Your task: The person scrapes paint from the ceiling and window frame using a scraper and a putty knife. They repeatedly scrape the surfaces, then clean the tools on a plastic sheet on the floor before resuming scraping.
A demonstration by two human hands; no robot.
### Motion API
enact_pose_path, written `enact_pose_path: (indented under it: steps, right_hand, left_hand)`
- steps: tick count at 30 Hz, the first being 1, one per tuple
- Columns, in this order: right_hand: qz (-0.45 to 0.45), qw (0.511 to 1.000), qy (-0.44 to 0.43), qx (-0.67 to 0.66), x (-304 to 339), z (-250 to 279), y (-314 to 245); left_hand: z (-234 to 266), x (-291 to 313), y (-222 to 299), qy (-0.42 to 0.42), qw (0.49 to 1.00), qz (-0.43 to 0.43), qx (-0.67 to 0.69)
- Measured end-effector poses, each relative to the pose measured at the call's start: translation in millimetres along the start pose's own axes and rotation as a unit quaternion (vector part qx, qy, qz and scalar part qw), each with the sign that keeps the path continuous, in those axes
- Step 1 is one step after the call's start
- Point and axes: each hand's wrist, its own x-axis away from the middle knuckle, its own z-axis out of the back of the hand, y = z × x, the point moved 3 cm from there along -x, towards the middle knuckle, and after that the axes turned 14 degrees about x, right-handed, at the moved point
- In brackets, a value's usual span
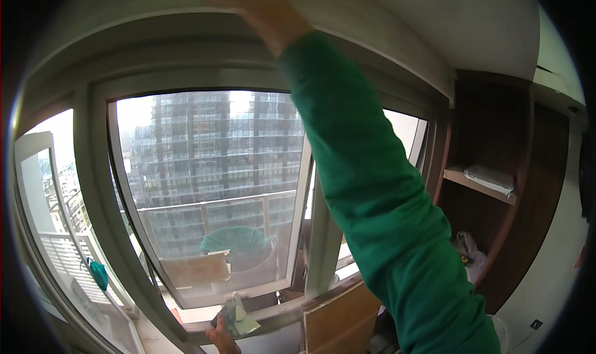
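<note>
My right arm, in a green sleeve, reaches up across the view. My right hand (pixel 254 5) is at the top edge, above the window frame (pixel 198 80) and against the pale surface there. It is smeared by motion and partly cut off, so its fingers and anything in them cannot be made out. Low down, by the window sill, my left hand (pixel 222 338) is closed on a crumpled green and whitish cloth (pixel 239 320). Behind the cloth is the lower edge of a window sash (pixel 236 297), which stands tilted ajar in its frame.
Another window sash (pixel 37 168) stands swung out at the left, with a teal thing (pixel 97 274) hanging near it. A brown board (pixel 341 322) leans below the sill. Dark shelving (pixel 490 124) at the right bears a clear plastic package (pixel 489 178) and a plastic bag (pixel 469 248).
</note>
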Motion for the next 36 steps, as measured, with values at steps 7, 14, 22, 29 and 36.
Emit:
enact_pose_path:
  steps: [7,14,22,29,36]
  right_hand:
    - [0.102,0.972,0.174,-0.121,124,-4,-5]
    - [0.14,0.94,0.293,0.104,103,-27,60]
    - [0.085,0.969,0.209,0.102,129,-48,31]
    - [-0.131,0.966,0.07,0.213,184,-10,185]
    - [-0.023,0.939,0.043,0.34,150,-31,340]
  left_hand:
    - [40,21,26,0.04,0.999,-0.029,-0.008]
    - [66,32,32,0.077,0.996,-0.03,-0.023]
    - [42,29,21,0.067,0.997,-0.032,-0.012]
    - [61,32,30,0.089,0.995,-0.029,-0.019]
    - [59,30,23,0.08,0.997,-0.008,-0.018]
